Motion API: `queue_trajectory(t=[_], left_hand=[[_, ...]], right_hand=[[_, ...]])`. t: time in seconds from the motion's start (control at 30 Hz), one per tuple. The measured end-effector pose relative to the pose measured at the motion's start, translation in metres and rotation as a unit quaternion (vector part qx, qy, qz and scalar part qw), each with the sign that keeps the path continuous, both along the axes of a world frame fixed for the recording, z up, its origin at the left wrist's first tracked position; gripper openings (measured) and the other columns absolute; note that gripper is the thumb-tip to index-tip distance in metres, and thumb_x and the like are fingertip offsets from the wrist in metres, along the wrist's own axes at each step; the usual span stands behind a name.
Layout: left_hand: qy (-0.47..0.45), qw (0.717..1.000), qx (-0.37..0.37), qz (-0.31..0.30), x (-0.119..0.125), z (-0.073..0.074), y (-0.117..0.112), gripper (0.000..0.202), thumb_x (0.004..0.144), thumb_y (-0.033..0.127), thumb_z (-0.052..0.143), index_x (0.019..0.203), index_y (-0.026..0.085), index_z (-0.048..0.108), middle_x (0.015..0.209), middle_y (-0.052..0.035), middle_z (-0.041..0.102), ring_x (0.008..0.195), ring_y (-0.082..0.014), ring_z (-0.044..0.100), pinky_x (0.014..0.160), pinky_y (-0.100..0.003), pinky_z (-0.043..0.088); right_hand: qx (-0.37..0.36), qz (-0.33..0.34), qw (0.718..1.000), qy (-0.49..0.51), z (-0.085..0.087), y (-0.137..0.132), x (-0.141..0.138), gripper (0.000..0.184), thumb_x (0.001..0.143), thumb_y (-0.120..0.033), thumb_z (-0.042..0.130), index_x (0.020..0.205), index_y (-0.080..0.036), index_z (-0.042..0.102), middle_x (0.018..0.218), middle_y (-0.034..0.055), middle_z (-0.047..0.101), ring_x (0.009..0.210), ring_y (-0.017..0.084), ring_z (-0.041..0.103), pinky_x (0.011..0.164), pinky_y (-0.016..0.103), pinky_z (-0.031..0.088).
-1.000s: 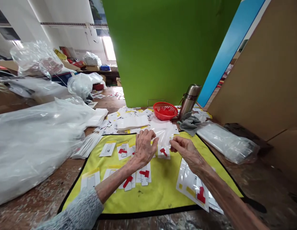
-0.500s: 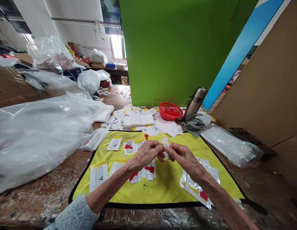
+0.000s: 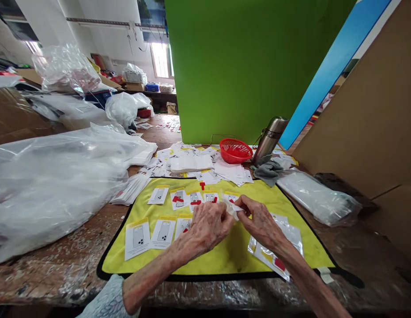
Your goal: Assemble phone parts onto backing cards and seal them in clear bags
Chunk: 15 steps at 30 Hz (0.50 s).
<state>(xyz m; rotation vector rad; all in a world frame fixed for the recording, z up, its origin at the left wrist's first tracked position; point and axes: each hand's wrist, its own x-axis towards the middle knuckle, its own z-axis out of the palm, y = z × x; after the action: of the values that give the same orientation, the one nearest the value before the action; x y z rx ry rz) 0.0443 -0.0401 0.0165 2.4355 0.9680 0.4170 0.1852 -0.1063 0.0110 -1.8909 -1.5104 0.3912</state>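
My left hand (image 3: 210,224) and my right hand (image 3: 259,219) are close together over the yellow mat (image 3: 221,260). Between them is a small translucent white sheet (image 3: 231,206), pinched in the fingers of both; I cannot make out whether it is a film or a bag. My left fist hides part of it. On the mat, cards with a phone-case picture (image 3: 164,231) lie in two rows, several with red tabs (image 3: 178,199) on them. Beneath my right forearm are clear plastic packets (image 3: 293,236), one showing a red piece (image 3: 279,264).
Behind the mat are a red plastic basket (image 3: 236,152), a steel flask (image 3: 270,140), a grey cloth (image 3: 267,170) and piles of white cards (image 3: 192,163). A large plastic bag (image 3: 53,185) fills the left side. A clear plastic bundle (image 3: 321,197) lies right, before a cardboard panel (image 3: 364,132).
My left hand has turned knuckles-up and moved slightly right and toward me, still pinching the sheet. The sheet now slants between the hands. More cards in the back row show.
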Motion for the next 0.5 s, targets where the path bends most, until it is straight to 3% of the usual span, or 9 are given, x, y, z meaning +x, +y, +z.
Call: queue_trajectory(t=[0.1, 0.2, 0.27, 0.33, 0.4, 0.5], left_hand=[[-0.127, 0.989, -0.075, 0.015, -0.006, 0.006, 0.006, 0.019, 0.078, 0.037, 0.057, 0.079, 0.019, 0.062, 0.078, -0.0041, 0.063, 0.078, -0.0203, 0.058, 0.074, -0.034, 0.043], [-0.240, 0.944, -0.210, 0.086, -0.015, 0.005, 0.018, 0.054, 0.068, 0.046, 0.070, 0.111, 0.017, 0.057, 0.109, -0.0109, 0.061, 0.101, -0.0236, 0.055, 0.085, -0.036, 0.043], [-0.267, 0.873, -0.397, 0.090, -0.022, 0.000, 0.024, 0.059, 0.065, 0.045, 0.074, 0.114, 0.018, 0.055, 0.108, -0.0108, 0.061, 0.095, -0.0208, 0.058, 0.077, -0.032, 0.046], [-0.288, 0.768, -0.568, 0.070, -0.028, -0.005, 0.025, 0.049, 0.061, 0.038, 0.078, 0.102, 0.018, 0.060, 0.099, -0.0073, 0.063, 0.079, -0.0154, 0.059, 0.065, -0.027, 0.046], [-0.321, 0.681, -0.655, 0.067, -0.033, -0.008, 0.022, 0.040, 0.056, 0.029, 0.082, 0.090, 0.017, 0.063, 0.092, -0.0050, 0.064, 0.071, -0.0122, 0.057, 0.058, -0.024, 0.045], [-0.348, 0.618, -0.702, 0.069, -0.035, -0.011, 0.014, 0.033, 0.060, 0.024, 0.080, 0.088, 0.015, 0.067, 0.090, -0.0061, 0.065, 0.073, -0.0133, 0.058, 0.055, -0.022, 0.044]], right_hand=[[-0.005, 0.041, 0.989, 0.144, 0.005, -0.007, 0.004, 0.015, 0.079, -0.032, 0.051, 0.077, -0.019, 0.057, 0.068, -0.0004, 0.059, 0.064, 0.015, 0.051, 0.060, 0.026, 0.040], [-0.027, 0.062, 0.948, 0.311, 0.010, -0.016, 0.003, 0.032, 0.080, -0.043, 0.060, 0.097, -0.017, 0.064, 0.089, 0.0045, 0.068, 0.083, 0.019, 0.060, 0.073, 0.030, 0.048], [-0.040, 0.058, 0.925, 0.374, 0.012, -0.021, 0.000, 0.038, 0.077, -0.045, 0.065, 0.103, -0.017, 0.066, 0.093, 0.0055, 0.070, 0.087, 0.020, 0.062, 0.078, 0.031, 0.049], [-0.050, 0.047, 0.911, 0.408, 0.015, -0.025, -0.004, 0.039, 0.074, -0.044, 0.069, 0.103, -0.018, 0.068, 0.089, 0.0049, 0.071, 0.082, 0.019, 0.063, 0.075, 0.030, 0.050], [-0.059, 0.044, 0.898, 0.434, 0.017, -0.028, -0.008, 0.040, 0.070, -0.044, 0.073, 0.102, -0.019, 0.069, 0.085, 0.0045, 0.072, 0.076, 0.018, 0.063, 0.070, 0.029, 0.050], [-0.070, 0.052, 0.885, 0.457, 0.019, -0.031, -0.011, 0.040, 0.066, -0.043, 0.076, 0.097, -0.018, 0.072, 0.079, 0.0049, 0.072, 0.074, 0.019, 0.063, 0.065, 0.028, 0.050]])
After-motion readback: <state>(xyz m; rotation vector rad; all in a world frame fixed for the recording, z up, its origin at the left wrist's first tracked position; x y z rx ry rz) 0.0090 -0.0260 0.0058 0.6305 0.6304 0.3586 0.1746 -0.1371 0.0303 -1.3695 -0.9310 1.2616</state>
